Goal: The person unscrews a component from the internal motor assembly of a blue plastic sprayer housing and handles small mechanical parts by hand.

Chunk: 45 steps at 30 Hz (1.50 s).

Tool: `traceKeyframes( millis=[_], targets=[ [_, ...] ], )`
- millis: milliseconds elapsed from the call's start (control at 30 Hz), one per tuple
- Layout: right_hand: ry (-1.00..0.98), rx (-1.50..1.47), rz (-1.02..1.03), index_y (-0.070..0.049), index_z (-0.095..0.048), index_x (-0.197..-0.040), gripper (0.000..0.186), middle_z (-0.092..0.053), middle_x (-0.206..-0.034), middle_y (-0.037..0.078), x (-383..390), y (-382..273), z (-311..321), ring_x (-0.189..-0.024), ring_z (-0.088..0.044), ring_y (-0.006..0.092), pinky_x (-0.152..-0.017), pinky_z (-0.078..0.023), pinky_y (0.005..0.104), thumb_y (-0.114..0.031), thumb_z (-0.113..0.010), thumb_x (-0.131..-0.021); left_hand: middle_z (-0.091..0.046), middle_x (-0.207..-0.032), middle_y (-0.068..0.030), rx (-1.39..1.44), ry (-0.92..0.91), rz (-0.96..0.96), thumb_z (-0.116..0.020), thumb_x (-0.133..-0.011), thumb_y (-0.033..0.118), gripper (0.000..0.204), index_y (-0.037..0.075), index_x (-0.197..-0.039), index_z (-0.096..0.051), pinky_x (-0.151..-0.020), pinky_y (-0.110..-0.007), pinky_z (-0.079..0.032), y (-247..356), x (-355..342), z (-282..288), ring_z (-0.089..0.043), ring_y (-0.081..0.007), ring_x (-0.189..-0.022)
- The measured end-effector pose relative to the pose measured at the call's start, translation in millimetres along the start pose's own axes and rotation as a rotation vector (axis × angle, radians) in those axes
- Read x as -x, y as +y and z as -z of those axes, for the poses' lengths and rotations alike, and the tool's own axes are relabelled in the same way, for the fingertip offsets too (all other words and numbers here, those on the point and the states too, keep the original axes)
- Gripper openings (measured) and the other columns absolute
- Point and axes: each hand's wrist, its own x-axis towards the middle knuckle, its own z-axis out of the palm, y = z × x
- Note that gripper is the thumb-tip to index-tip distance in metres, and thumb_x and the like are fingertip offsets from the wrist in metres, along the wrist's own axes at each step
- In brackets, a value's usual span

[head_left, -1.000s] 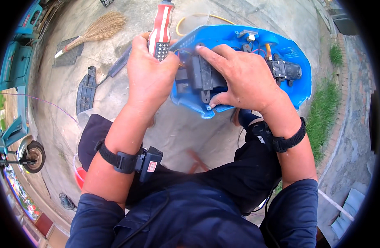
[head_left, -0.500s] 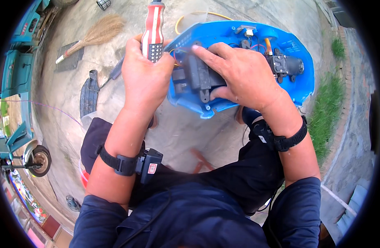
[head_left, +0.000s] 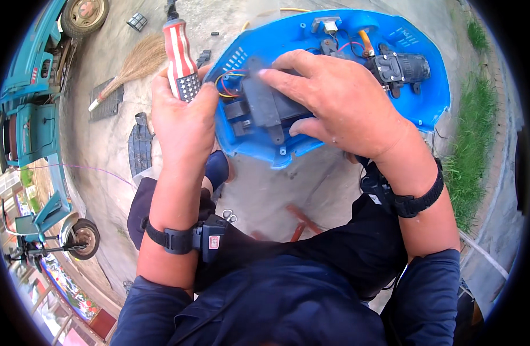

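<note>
My left hand [head_left: 183,112] is closed around a tool handle [head_left: 180,57] with red and white stripes and a dark starred patch. A black piece sticks out of its top, and its lower end is hidden behind the hand. Close by on the right is a blue plastic shell [head_left: 432,55] with parts inside. My right hand [head_left: 345,104] reaches over the shell, thumb and index finger stretched apart. Its index fingertip is at a black bracket [head_left: 265,104] over a black box, whose right part the hand covers. Farther right in the shell sits a black pump [head_left: 400,68].
A straw broom [head_left: 139,57] and a black slotted strip [head_left: 140,144] lie on the concrete at the left. Scissors [head_left: 229,215] and a red-brown metal piece [head_left: 302,219] are near my legs. Teal vehicles [head_left: 31,132] stand far left; grass [head_left: 475,155] borders the right side.
The view has shifted. The striped handle and left hand now appear farther left, and the handle leans more to the left. My right hand has slid slightly rightward along the bracket.
</note>
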Motion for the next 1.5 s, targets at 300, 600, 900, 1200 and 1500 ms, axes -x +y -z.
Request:
traceKeyframes(
  millis=[300, 600, 900, 1200, 1500],
  targets=[
    [-0.028, 0.072, 0.023, -0.010, -0.067, -0.125, 0.071, -0.063, -0.106, 0.009, 1, -1, -4, -0.096, -0.068, 0.0288, -0.079, -0.058, 0.0410, -0.020, -0.090, -0.060, -0.070, -0.106, -0.0097, 0.008, -0.053, 0.004, -0.069, -0.088, -0.001, 0.034, -0.002, -0.118, -0.053, -0.076, -0.024, -0.055, 0, -1, 0, -0.066, -0.0092, -0.086],
    [-0.084, 0.028, 0.040, -0.015, -0.067, -0.128, 0.072, -0.065, -0.112, 0.007, -9, -2, -4, -0.096, -0.068, 0.0289, -0.078, -0.057, 0.0413, -0.030, -0.090, -0.062, -0.069, -0.106, -0.0107, -0.023, -0.011, -0.031, -0.068, -0.086, -0.001, 0.035, -0.002, -0.117, -0.052, -0.078, -0.025, -0.055, -3, -1, 5, -0.066, -0.0114, -0.087],
    [-0.043, -0.036, -0.061, -0.009, -0.070, -0.127, 0.061, -0.070, -0.119, 0.011, -14, -4, -2, -0.098, -0.070, 0.0326, -0.084, -0.055, 0.0392, -0.032, -0.086, -0.072, -0.070, -0.095, -0.0075, 0.061, 0.056, -0.047, -0.077, -0.088, 0.014, 0.035, 0.001, -0.113, -0.057, -0.074, -0.029, -0.056, 34, -25, 45, -0.069, -0.0151, -0.078],
    [-0.104, -0.046, -0.133, -0.004, -0.067, -0.127, 0.055, -0.067, -0.122, 0.017, -18, -9, -4, -0.107, -0.068, 0.0352, -0.094, -0.053, 0.0391, -0.019, -0.080, -0.076, -0.066, -0.084, -0.0037, -0.221, 0.196, 0.066, -0.078, -0.090, 0.019, 0.032, 0.002, -0.110, -0.059, -0.062, -0.024, -0.052, 7, -30, 266, -0.061, -0.0092, -0.063],
    [-0.150, 0.023, -0.234, 0.002, -0.062, -0.133, 0.053, -0.063, -0.130, 0.021, -4, -4, -1, -0.123, -0.059, 0.0363, -0.108, -0.043, 0.0426, -0.031, -0.071, -0.092, -0.063, -0.084, -0.0027, -0.177, 0.185, 0.771, -0.071, -0.095, 0.026, 0.033, 0.002, -0.115, -0.059, -0.058, -0.028, -0.050, -211, 53, 303, -0.058, -0.0106, -0.064]
  ],
)
